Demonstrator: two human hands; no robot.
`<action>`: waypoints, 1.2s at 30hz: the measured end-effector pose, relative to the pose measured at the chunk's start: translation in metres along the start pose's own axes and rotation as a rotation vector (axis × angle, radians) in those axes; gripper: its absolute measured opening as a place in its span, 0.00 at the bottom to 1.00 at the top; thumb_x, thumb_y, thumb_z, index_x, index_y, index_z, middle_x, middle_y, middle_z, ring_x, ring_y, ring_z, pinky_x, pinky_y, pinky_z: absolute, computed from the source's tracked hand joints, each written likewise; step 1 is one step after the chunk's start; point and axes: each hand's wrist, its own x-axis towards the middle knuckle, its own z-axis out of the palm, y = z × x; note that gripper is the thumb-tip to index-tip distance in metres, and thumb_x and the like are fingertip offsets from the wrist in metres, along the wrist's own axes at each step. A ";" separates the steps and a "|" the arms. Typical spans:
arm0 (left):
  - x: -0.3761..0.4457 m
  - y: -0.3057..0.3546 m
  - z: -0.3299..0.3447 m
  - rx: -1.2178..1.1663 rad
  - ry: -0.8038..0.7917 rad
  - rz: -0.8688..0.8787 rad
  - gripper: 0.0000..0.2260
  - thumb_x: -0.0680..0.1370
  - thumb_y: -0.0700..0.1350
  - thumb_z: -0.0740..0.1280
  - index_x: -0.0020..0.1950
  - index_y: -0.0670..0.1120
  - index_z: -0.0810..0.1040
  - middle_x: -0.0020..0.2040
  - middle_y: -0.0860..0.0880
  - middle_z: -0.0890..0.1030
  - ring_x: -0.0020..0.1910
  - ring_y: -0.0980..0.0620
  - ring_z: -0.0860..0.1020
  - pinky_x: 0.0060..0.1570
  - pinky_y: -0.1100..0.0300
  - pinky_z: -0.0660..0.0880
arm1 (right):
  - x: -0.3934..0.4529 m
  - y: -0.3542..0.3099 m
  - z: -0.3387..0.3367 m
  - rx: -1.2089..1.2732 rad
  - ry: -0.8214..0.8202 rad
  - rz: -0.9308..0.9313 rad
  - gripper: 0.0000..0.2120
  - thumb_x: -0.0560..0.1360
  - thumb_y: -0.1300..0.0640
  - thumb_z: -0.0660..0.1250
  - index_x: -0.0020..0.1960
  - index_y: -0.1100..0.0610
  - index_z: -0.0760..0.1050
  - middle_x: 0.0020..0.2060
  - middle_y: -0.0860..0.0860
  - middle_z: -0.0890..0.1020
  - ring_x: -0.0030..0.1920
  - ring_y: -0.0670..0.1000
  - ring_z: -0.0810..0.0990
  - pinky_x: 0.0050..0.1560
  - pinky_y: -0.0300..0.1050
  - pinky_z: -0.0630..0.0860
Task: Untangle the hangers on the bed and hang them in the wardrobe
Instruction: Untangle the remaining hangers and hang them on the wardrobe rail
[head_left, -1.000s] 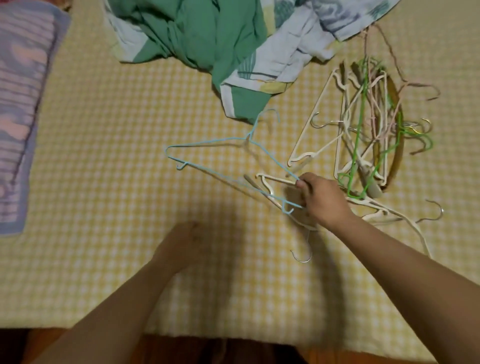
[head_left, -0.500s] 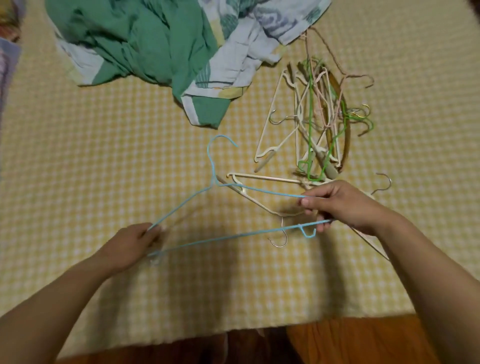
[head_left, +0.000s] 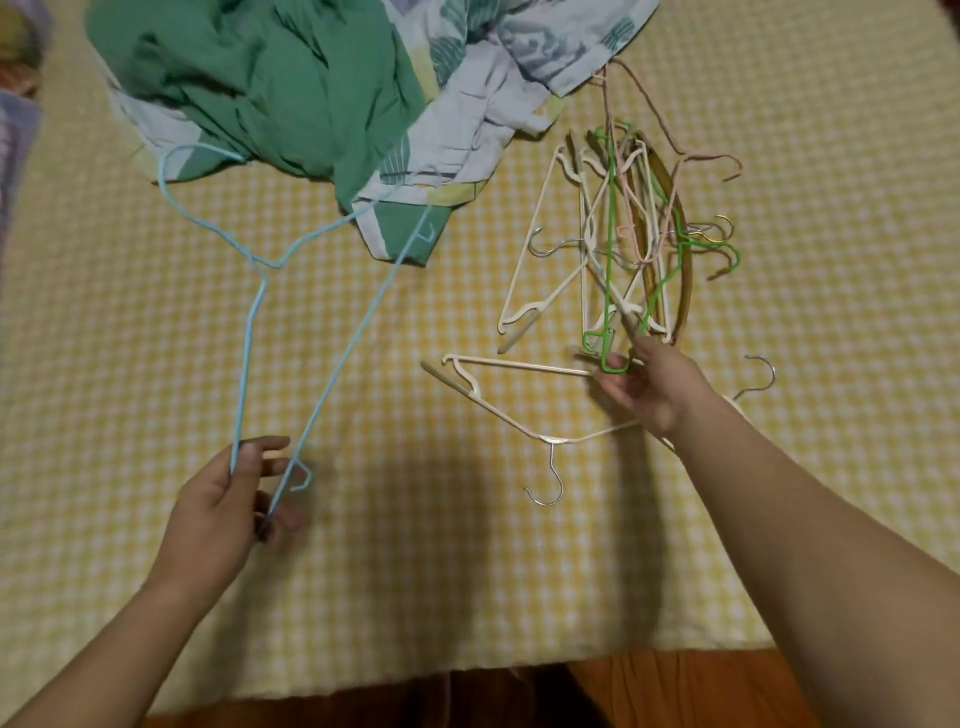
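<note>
Head view: left hand (head_left: 218, 499) grip grasps blue hanger (head_left: 249, 322); right hand (head_left: 649, 387) grip pinches green hanger (head_left: 612, 249).

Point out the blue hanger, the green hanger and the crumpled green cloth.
blue hanger (head_left: 248, 332), head view, on its long side wire.
green hanger (head_left: 611, 223), head view, on its straight wire.
crumpled green cloth (head_left: 291, 88), head view, on its plain green folds.

From my feed I see two bare forearms entering from the lower corners of the frame, with no sleeves showing. My left hand (head_left: 218, 512) and right hand (head_left: 652, 387) wear no gloves, rings, watch or bands that I can make out.
</note>
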 end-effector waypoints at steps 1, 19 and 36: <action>-0.002 0.005 0.002 -0.008 0.020 0.004 0.15 0.85 0.51 0.54 0.60 0.49 0.79 0.48 0.46 0.85 0.27 0.47 0.79 0.25 0.61 0.70 | 0.003 -0.003 0.005 0.084 -0.023 0.031 0.09 0.80 0.51 0.64 0.53 0.57 0.74 0.40 0.54 0.80 0.40 0.52 0.81 0.51 0.49 0.81; -0.167 0.151 0.051 -0.127 -0.123 -0.085 0.17 0.85 0.54 0.52 0.70 0.55 0.73 0.50 0.48 0.86 0.32 0.49 0.81 0.33 0.59 0.76 | -0.259 0.028 -0.090 0.498 -0.119 0.155 0.14 0.82 0.62 0.57 0.65 0.57 0.74 0.46 0.54 0.83 0.44 0.53 0.83 0.39 0.45 0.81; -0.188 0.177 0.079 -0.037 -0.125 -0.023 0.17 0.85 0.56 0.54 0.68 0.54 0.76 0.45 0.48 0.86 0.36 0.49 0.79 0.38 0.56 0.71 | -0.312 -0.030 -0.178 0.911 -0.196 -0.006 0.48 0.33 0.68 0.86 0.53 0.64 0.75 0.42 0.59 0.82 0.43 0.56 0.82 0.53 0.50 0.79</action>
